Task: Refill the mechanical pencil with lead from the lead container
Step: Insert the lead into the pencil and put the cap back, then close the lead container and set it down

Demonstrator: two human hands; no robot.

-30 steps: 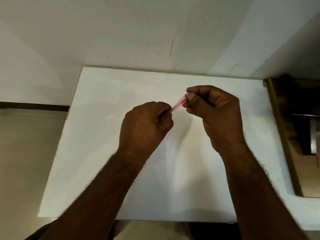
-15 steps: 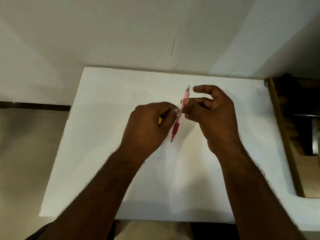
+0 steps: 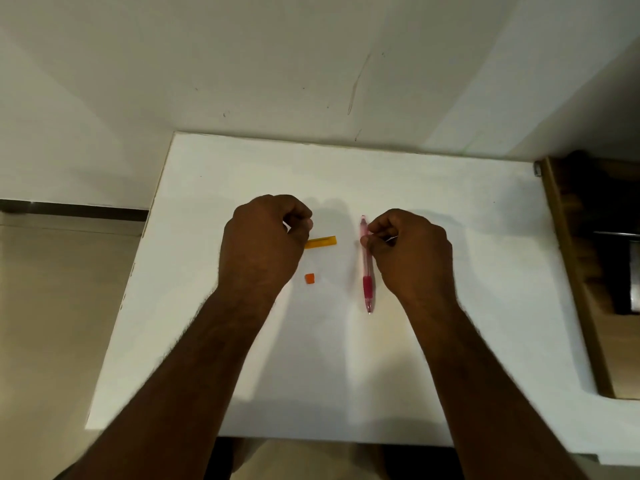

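1. Curled fingers of my right hand (image 3: 412, 252) pinch the upper part of the mechanical pencil (image 3: 366, 263) between thumb and fingertips; the rest of that hand is folded into a loose fist just right of the barrel.
2. My left hand (image 3: 265, 239) is also curled shut, knuckles up, thumb and forefinger pressed together near its right edge — whether something thin sits between them I cannot tell.
3. The pencil is pink and see-through, with a darker red grip section low on the barrel. It runs nearly straight toward me, cap end away from me and tip nearest me, over the white table (image 3: 450, 341). From this view I cannot tell if the tip touches the surface.
4. The lead container (image 3: 321, 242) is a slim yellow-orange case lying flat on the table, running left to right. Its left end is hidden under my left hand; its right end stops short of the pencil, with bare table between them.
5. A small orange cap (image 3: 310, 278) lies by itself on the table — nearer me than the container, just right of my left wrist, apart from both container and pencil.
6. Both forearms reach in from the near edge, well apart.
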